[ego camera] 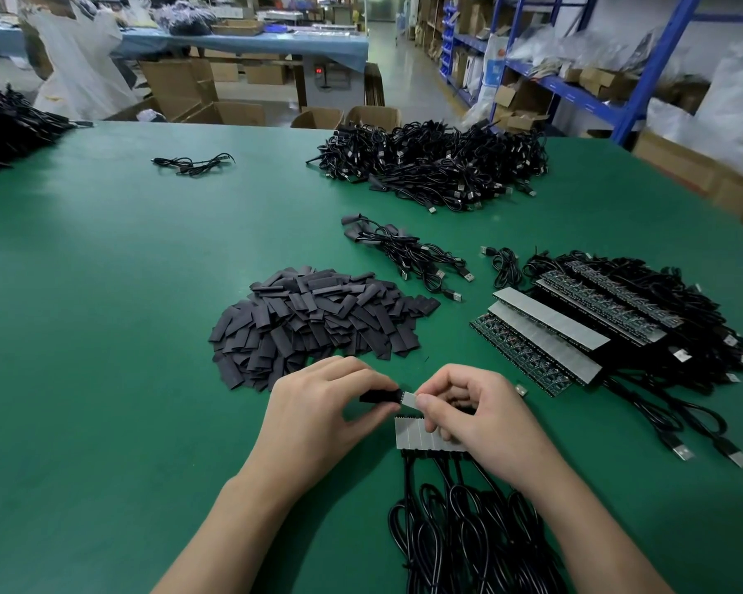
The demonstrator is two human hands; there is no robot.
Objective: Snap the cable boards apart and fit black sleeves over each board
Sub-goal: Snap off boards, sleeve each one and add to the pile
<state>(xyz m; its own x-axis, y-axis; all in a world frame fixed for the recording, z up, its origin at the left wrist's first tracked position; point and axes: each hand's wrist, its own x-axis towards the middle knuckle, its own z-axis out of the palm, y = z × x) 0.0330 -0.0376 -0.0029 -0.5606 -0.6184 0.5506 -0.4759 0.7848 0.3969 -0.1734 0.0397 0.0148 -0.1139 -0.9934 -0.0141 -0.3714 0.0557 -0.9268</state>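
Currently my left grip [318,418] is clamped on a black sleeve [378,396], thumb and forefinger pinching it so it lies level and points right. My right grip [477,418] is curled round a single board [409,400], pinching its right end, with the grey face up. The board sits between the two grips, its left end meeting the open mouth of the sleeve; I cannot tell how far in it reaches.

Just below, flat on the green surface [104,293], lies a short strip of boards [421,435], its right part hidden under my right grip. Its black cables [460,533] trail from its lower edge toward me in loops.

Beyond my left grip is the heap of loose sleeves [318,319]. To the right, well apart from my grips, long board strips [545,332] are stacked on their own tangle of leads. Farther back sit a small bundle of sleeved cables [404,250] and a large cable pile [438,165].
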